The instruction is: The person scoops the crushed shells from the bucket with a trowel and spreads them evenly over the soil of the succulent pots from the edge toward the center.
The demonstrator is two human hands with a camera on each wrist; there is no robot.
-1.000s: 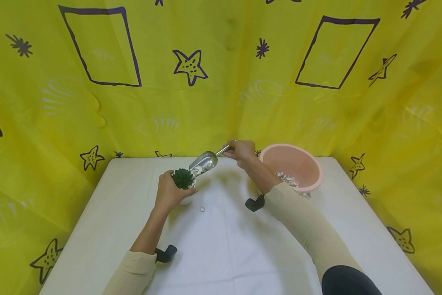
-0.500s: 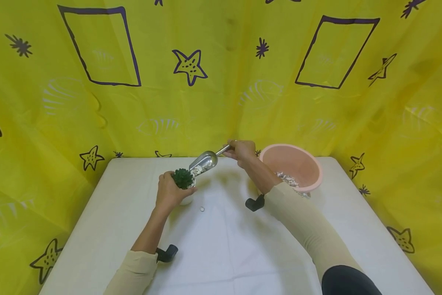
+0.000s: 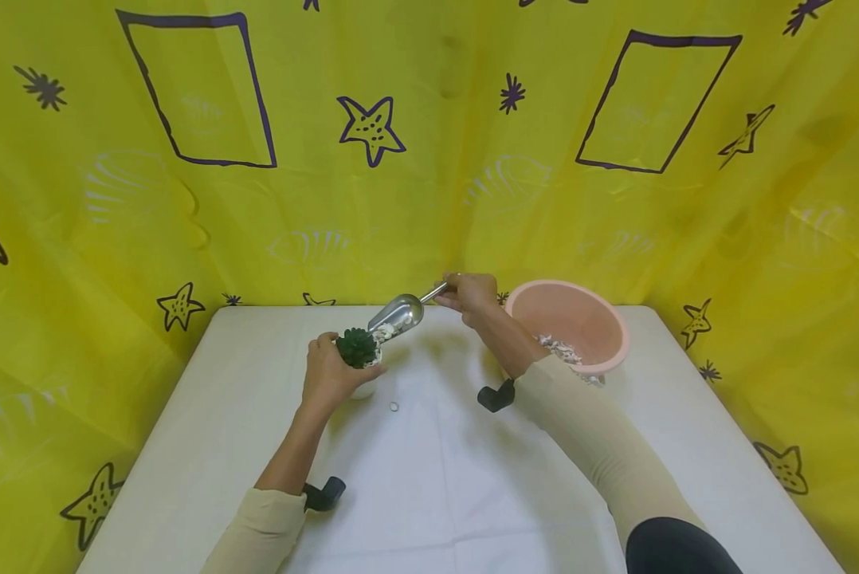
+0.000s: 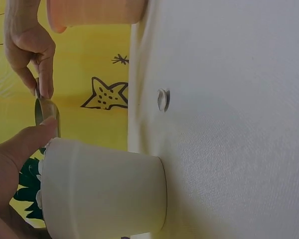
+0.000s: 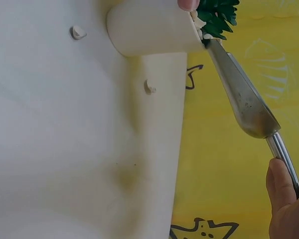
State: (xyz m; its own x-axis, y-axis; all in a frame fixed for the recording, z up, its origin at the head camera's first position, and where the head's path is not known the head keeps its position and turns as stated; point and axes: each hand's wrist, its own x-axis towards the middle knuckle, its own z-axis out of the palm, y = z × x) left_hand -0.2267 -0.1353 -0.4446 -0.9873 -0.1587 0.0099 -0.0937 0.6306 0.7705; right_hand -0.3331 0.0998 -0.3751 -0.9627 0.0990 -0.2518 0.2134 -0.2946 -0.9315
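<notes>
A white plant pot point(image 4: 102, 189) with a green succulent point(image 3: 356, 347) and white bits at its top stands on the table. My left hand point(image 3: 326, 373) grips it around the rim, the thumb lying along the near edge in the left wrist view. My right hand point(image 3: 472, 296) holds the thin handle of a metal scoop point(image 3: 399, 316). White shell-like pieces point(image 3: 385, 332) lie in the scoop's trough. Its lip tilts down toward the pot, right at the rim beside the leaves in the right wrist view point(image 5: 241, 92).
A pink basin point(image 3: 598, 335) with more white pieces point(image 3: 560, 349) inside stands at the back right, partly behind the right forearm. One small white piece point(image 3: 394, 406) lies on the white table point(image 3: 429, 494) near the pot. A yellow curtain point(image 3: 415, 207) hangs behind the table.
</notes>
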